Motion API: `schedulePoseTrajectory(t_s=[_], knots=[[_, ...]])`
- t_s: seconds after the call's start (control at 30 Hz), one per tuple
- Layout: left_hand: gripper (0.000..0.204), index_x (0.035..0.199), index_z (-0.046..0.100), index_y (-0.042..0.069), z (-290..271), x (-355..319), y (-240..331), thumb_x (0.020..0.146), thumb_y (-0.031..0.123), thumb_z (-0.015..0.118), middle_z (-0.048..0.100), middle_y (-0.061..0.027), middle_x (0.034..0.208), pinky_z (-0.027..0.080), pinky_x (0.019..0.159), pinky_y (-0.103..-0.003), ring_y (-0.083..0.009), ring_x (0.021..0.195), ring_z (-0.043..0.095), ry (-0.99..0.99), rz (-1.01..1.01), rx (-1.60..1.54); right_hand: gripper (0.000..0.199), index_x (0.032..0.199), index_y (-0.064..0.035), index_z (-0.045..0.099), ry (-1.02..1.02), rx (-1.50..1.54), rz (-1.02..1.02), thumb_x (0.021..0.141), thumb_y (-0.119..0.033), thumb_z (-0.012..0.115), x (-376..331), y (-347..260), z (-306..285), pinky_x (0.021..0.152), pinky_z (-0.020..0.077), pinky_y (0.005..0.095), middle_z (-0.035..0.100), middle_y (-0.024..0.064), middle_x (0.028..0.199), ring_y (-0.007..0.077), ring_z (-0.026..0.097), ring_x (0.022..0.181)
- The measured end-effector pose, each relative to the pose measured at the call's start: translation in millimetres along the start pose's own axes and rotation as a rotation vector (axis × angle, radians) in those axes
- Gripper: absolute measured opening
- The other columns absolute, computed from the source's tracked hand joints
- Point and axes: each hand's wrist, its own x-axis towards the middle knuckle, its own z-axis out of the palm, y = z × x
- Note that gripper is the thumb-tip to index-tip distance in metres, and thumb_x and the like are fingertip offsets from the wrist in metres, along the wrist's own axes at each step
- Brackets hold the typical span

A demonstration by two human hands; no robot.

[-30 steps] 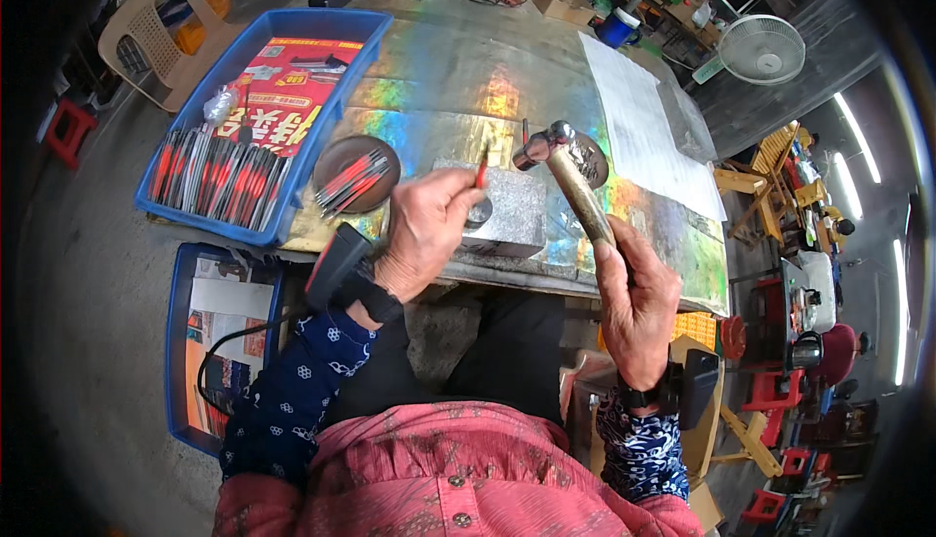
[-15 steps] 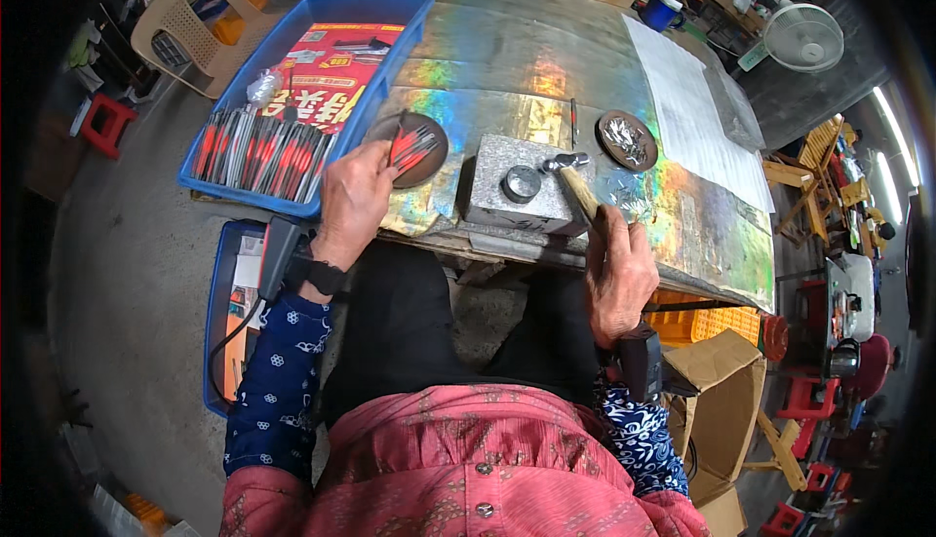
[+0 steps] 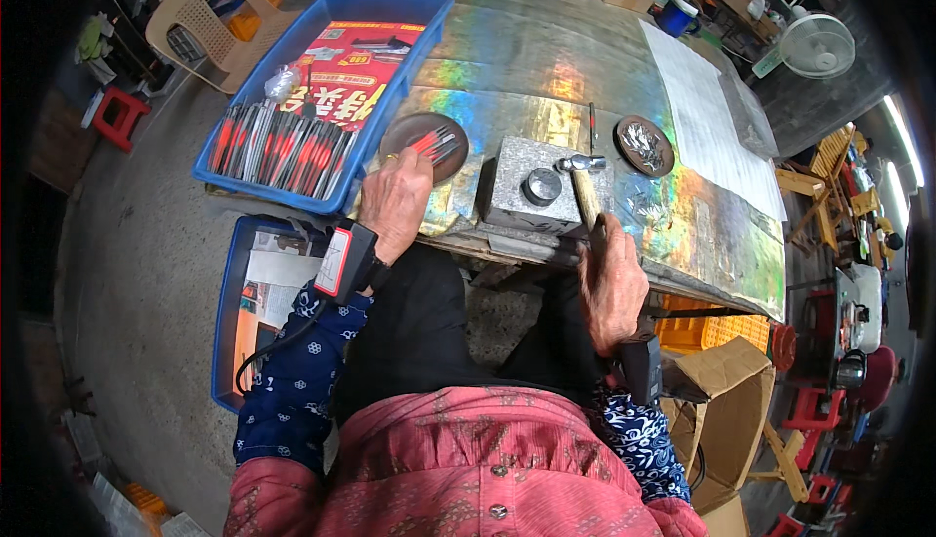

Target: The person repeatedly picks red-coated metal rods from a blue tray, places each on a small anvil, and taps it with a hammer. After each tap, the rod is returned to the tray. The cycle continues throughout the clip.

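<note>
My left hand [image 3: 398, 201] is at the near edge of a shallow brown bowl [image 3: 398, 134], fingers curled in against the red ends of several thin red-and-silver pieces [image 3: 435, 143]. What its fingertips pinch, if anything, is hidden. My right hand [image 3: 612, 284] is closed round the wooden handle of a small hammer [image 3: 585, 186]. The hammer's head rests on a speckled grey metal block [image 3: 513, 172], beside a round dark disc [image 3: 543, 186] lying on top. Behind the block, a thin dark-and-red piece [image 3: 592, 128] lies on the table.
A blue tray [image 3: 429, 35] on the left holds a row of similar thin pieces and a red printed sheet. A brown bowl [image 3: 666, 162] of small silvery parts stands right of the block, loose ones near it. White sheets [image 3: 702, 89] cover the table's right side. A cardboard box [image 3: 721, 371] stands below.
My left hand was higher, with a thin dark stick upright at its fingers; now it is lower, against the pieces in the bowl. The hammer stays on the block. The view has shifted slightly.
</note>
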Motion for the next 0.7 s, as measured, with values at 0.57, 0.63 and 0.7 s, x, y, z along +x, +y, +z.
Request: schedulePoseTrajectory(t_s=[0.57, 0.63, 0.7], knots=[[0.018, 0.097, 0.069, 0.008, -53, 8, -90, 0.082, 0.005, 0.059, 0.062, -0.0159, 0.086, 0.052, 0.064, -0.044, -0.0355, 0.075, 0.065, 0.215, -0.23, 0.083, 0.053, 0.136, -0.0044, 0.042, 0.011, 0.058, -0.027, 0.088, -0.011, 0.064, -2, -1, -1, 0.072, 0.05, 0.0477, 0.059, 0.0223, 0.108, 0.0433, 0.061, 0.091], [0.024, 0.106, 0.07, 0.009, -54, 5, -106, 0.082, 0.007, 0.064, 0.064, -0.0187, 0.092, 0.052, 0.069, -0.045, -0.037, 0.081, 0.066, 0.118, -0.256, 0.031, 0.053, 0.136, -0.0044, 0.042, -0.016, 0.043, 0.0, 0.088, -0.011, 0.064, -2, -1, -1, 0.072, 0.05, 0.0478, 0.058, 0.0223, 0.108, 0.0435, 0.061, 0.091], [0.027, 0.11, 0.068, 0.009, -50, 4, -112, 0.083, 0.009, 0.066, 0.064, -0.0166, 0.092, 0.051, 0.07, -0.044, -0.0368, 0.084, 0.064, 0.042, -0.249, 0.006, 0.053, 0.136, -0.0045, 0.042, -0.025, 0.045, 0.007, 0.088, -0.011, 0.064, -2, -1, -2, 0.072, 0.05, 0.0479, 0.058, 0.0224, 0.109, 0.0437, 0.061, 0.091]])
